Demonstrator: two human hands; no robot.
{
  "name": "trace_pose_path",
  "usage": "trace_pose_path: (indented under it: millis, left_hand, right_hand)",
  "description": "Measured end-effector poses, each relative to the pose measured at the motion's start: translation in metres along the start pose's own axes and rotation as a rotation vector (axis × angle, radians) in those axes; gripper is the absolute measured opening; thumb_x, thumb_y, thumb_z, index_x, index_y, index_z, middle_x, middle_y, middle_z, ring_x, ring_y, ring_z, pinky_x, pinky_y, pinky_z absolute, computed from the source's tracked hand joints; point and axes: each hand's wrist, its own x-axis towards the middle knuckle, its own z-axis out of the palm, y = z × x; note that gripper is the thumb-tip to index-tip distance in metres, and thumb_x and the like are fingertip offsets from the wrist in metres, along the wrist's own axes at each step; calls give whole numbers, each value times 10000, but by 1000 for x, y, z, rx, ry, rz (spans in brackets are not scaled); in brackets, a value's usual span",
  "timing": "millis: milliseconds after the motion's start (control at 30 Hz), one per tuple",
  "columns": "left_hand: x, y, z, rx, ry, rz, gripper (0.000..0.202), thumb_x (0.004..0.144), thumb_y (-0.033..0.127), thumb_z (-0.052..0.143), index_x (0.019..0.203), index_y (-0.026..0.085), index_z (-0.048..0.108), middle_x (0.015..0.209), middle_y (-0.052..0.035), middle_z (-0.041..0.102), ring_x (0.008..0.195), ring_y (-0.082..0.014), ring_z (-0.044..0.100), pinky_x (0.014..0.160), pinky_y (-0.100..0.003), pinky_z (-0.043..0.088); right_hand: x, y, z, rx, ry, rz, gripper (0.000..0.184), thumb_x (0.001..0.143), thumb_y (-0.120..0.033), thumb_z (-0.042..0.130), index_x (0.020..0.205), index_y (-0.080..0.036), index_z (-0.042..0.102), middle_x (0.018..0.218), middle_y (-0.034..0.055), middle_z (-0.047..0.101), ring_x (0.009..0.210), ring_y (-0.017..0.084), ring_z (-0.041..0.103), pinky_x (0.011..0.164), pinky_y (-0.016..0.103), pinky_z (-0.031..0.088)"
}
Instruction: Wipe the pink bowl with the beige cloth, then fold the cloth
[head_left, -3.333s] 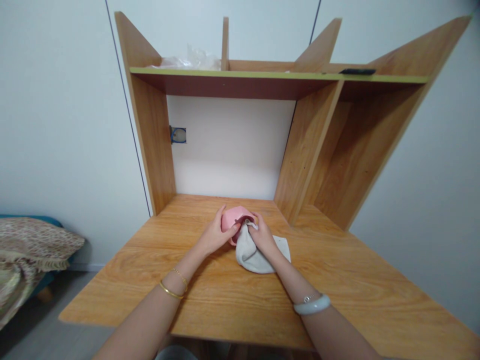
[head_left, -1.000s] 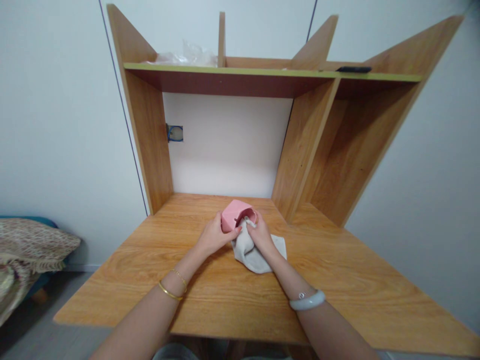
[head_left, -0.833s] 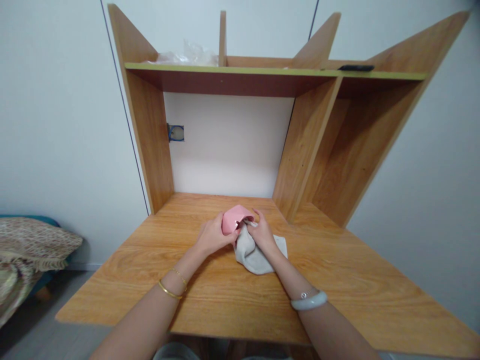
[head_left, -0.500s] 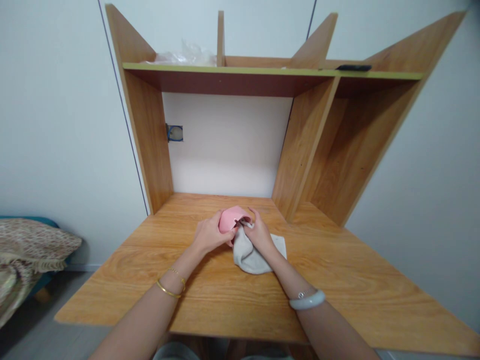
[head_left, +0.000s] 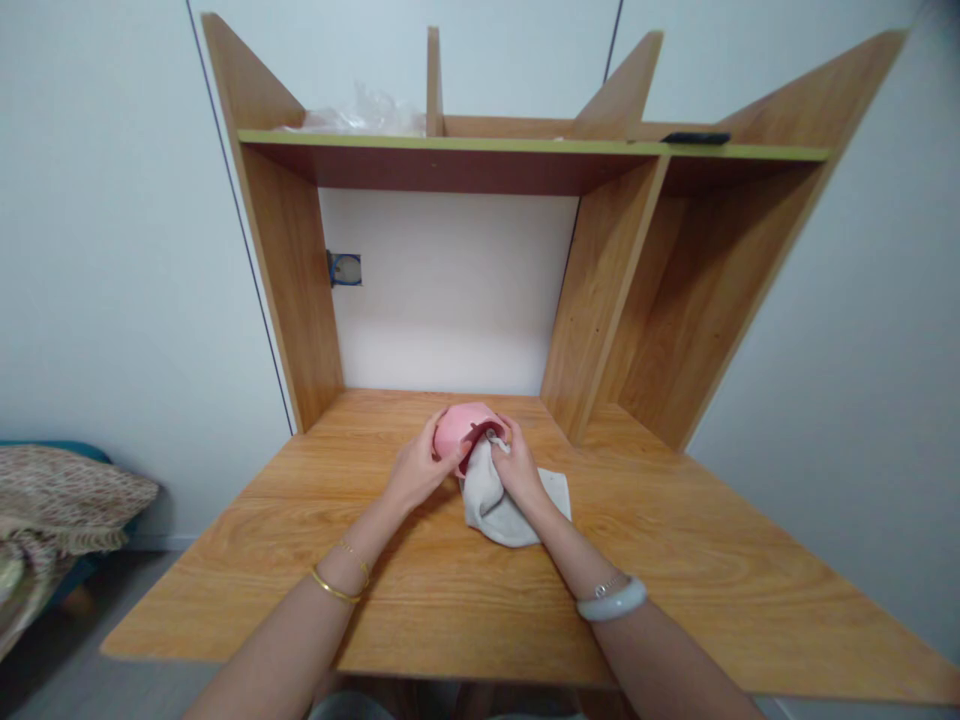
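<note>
My left hand is wrapped round a small pink cup, holding it tilted on its side just above the wooden desk. My right hand pinches a pale grey cloth and presses part of it into the cup's mouth. The remainder of the cloth lies spread on the desk under and to the right of my right hand. The cup's opening is mostly hidden by the cloth and my fingers.
A wooden hutch with upright dividers and a top shelf stands at the back of the desk. Crumpled clear plastic and a flat dark object lie on that shelf. A patterned blanket lies at the far left.
The pink cup has turned in my left hand, from its flat base showing to its rounded side. My right hand has kept the cloth working at the cup's mouth.
</note>
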Motion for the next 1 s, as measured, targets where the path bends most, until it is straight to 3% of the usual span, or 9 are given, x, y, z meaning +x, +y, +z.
trace_pose_path:
  millis: [167,300,500,667,767,1000]
  left_hand:
    - [-1,-4,11,-274,-101,106,841,709,448,625,1372,175,187,1300,-145,442,1079,-220,516,896,-334,434]
    - [-3,-3,13,-288,-111,132,860,685,414,660,1359,171,184,1307,-146,430,1137,-222,476,952,-354,396]
    - [-4,4,2,-45,-46,74,772,674,455,639,1307,164,306,1159,-114,562,1043,-238,540,889,-361,430]
    - [-8,15,-3,284,-96,52,774,664,500,605,1314,183,330,1090,-109,609,962,-277,582,827,-374,441]
    - [-9,18,-3,375,-115,42,780,667,518,587,1320,179,327,1081,-114,618,953,-285,589,809,-361,442]
    - [-7,20,-7,455,-103,-13,652,698,427,549,1275,172,387,1015,-106,643,921,-289,604,805,-359,437]
  right_hand:
    - [6,10,4,150,34,76,344,646,-240,507,985,-182,506,989,73,617,931,192,573,865,338,429]
    - [7,13,5,182,24,90,371,614,-223,516,983,-181,506,982,69,618,922,198,575,870,351,424]
    - [7,16,7,89,3,130,361,591,-223,568,944,-167,514,918,72,641,853,197,598,831,351,444]
    - [10,15,1,-98,28,145,493,557,-208,613,1032,-152,494,913,74,646,826,200,606,784,341,459]
    - [8,11,-4,-234,39,103,541,589,-208,607,1111,-158,474,874,61,654,794,200,613,742,326,463]
    - [-2,-8,-10,-487,-134,-38,572,691,-217,567,1241,-181,416,764,49,654,676,206,611,622,289,435]
